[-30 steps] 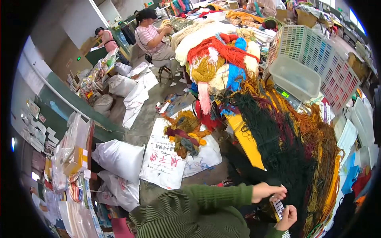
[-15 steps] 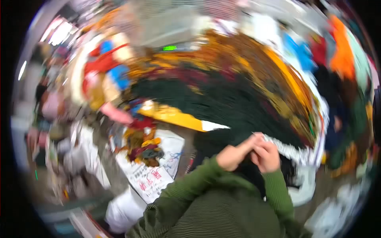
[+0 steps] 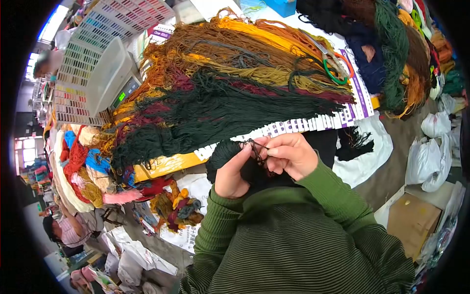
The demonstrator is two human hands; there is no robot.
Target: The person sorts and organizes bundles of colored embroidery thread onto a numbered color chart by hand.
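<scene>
Pinching dark green yarn
Gripped between left hand and right hand, lying crosswise, just off the bench.

A weighing scale (green digits lit) sits against a colour-swatch board, white sacks beside a cardboard box.

One head-worn camera looks steeply down past the person's chest. It sits close on the left hand and right hand at centre. Its wide, round, tilted picture takes in the table beyond and the floor beside it.
</scene>
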